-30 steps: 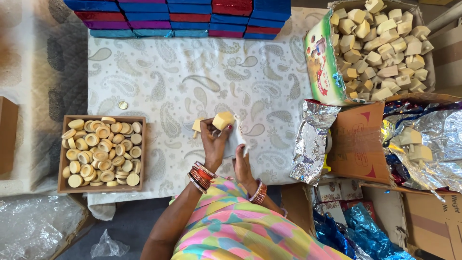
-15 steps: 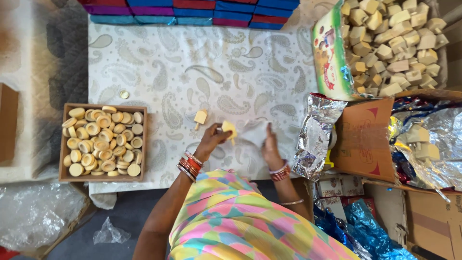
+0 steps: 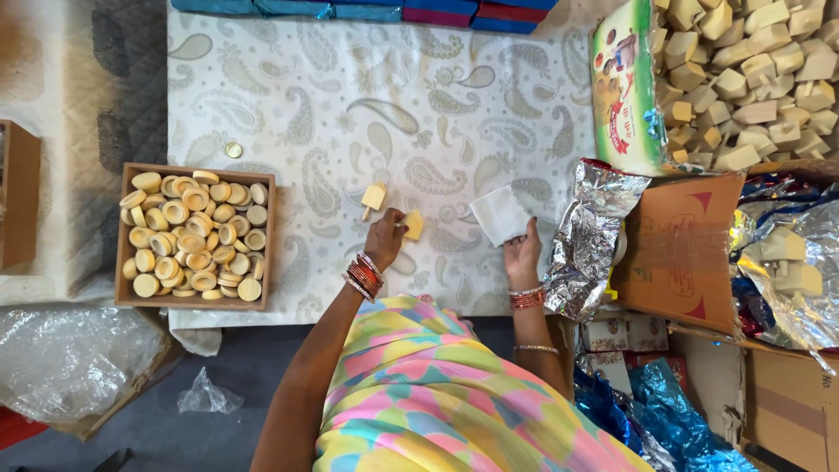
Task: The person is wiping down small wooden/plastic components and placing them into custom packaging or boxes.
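Two hands apart at frame centre: left hand (image 3: 384,238) pinching yellow soap block (image 3: 413,225), right hand (image 3: 523,254) touching white paper square (image 3: 499,214).

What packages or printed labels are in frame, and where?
Printed flap: top right, on the box of tan blocks; green, red, picture.
Cardboard box: right; brown, faint red print.
Wrapped boxes: top edge; blue, teal, red row.
Small cartons: lower right; white and red.

You're in a small hand-packing workshop: a wooden tray (image 3: 125,262) of round soaps at nine o'clock, cartons (image 3: 673,253) of blocks at two, foil wrappers (image 3: 585,245).
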